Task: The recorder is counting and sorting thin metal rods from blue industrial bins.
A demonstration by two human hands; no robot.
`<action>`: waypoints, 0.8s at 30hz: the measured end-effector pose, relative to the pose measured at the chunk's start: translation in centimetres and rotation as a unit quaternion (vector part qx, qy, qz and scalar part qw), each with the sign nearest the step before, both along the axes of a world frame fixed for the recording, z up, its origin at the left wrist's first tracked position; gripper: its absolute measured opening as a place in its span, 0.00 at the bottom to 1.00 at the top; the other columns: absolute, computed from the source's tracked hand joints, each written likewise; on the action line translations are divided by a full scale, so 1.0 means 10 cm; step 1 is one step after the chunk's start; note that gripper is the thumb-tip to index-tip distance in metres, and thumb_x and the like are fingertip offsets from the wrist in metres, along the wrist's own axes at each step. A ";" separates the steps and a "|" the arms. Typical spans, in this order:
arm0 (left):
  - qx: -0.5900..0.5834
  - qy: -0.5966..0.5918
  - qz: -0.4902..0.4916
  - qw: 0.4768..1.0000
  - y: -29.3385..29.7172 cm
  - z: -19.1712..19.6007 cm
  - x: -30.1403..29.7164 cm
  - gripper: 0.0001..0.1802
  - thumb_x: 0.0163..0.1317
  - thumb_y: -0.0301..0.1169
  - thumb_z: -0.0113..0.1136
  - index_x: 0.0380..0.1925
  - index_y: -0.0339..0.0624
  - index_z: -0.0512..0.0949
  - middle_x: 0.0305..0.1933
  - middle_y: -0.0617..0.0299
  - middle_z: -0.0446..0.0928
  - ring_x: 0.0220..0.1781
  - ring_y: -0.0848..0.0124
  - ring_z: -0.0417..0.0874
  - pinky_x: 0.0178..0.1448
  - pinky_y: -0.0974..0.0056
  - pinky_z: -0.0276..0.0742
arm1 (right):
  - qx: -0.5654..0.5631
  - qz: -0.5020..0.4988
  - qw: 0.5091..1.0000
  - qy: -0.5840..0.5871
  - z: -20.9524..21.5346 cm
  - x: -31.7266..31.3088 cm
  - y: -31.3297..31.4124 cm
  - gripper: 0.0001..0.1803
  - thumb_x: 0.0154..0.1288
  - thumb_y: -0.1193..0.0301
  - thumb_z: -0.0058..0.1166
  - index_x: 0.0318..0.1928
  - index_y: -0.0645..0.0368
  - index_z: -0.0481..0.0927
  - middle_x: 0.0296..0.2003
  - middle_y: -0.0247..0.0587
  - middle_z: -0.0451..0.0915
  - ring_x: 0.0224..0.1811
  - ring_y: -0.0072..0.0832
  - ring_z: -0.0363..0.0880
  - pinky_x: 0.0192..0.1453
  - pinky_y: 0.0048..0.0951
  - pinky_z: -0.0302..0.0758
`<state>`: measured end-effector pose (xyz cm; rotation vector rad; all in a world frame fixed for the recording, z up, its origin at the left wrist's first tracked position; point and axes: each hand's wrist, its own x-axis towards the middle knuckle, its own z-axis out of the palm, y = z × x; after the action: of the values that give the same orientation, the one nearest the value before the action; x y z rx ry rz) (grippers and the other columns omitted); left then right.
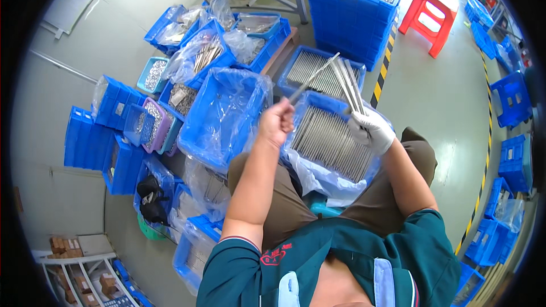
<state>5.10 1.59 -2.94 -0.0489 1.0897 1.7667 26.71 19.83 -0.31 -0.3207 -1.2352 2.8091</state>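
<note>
My bare left hand (276, 122) is closed around the lower end of a thin metal rod (313, 81), which slants up and to the right. My right hand (372, 131), in a white glove, grips a small bundle of similar metal rods (348, 86), fanned out at their upper ends. Both hands are above a blue bin lined with white plastic (307, 170), where rows of metal rods (330, 145) lie side by side. Just beyond, a second bin holds more metal rods (314, 71). Left of my left hand stands a blue bin (220, 116) lined with clear plastic.
Tall stacked blue crates (347, 28) stand at the back, beside a red stool (430, 20). Blue bins and small trays of metal parts (153, 74) crowd the left. Striped floor tape (385, 59) runs along the right, with more blue bins (512, 91) farther out.
</note>
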 end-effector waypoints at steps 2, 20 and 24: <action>0.034 -0.053 -0.063 0.996 0.14 -0.06 0.28 0.18 0.64 0.44 0.52 0.21 0.44 0.72 0.13 0.71 0.57 0.13 0.78 0.54 0.17 0.72 0.49 | -0.159 -0.058 0.985 0.022 0.02 -0.10 -0.04 0.14 0.68 0.65 0.47 0.49 0.59 0.66 0.18 0.26 0.62 0.14 0.12 0.56 0.17 0.15 0.55; -0.031 0.298 -0.172 0.938 0.55 -0.13 1.19 0.18 0.67 0.39 0.48 0.22 0.41 0.74 0.24 0.69 0.70 0.31 0.81 0.66 0.39 0.74 0.60 | -0.153 -0.176 0.968 -0.093 -0.34 -0.35 -0.06 0.12 0.64 0.69 0.51 0.43 0.65 0.74 0.37 0.46 0.79 0.43 0.37 0.79 0.48 0.37 0.77; -0.038 0.270 -0.229 0.934 0.56 0.04 1.15 0.17 0.65 0.42 0.50 0.22 0.43 0.75 0.23 0.71 0.70 0.26 0.82 0.66 0.31 0.74 0.59 | -0.177 -0.150 0.973 0.009 -0.37 -0.31 -0.03 0.09 0.64 0.69 0.52 0.40 0.61 0.72 0.27 0.38 0.76 0.32 0.28 0.78 0.40 0.31 0.77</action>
<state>16.60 7.18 -2.54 0.6318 1.4193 1.3350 23.62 19.50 -3.97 -0.4533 -0.6111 2.7373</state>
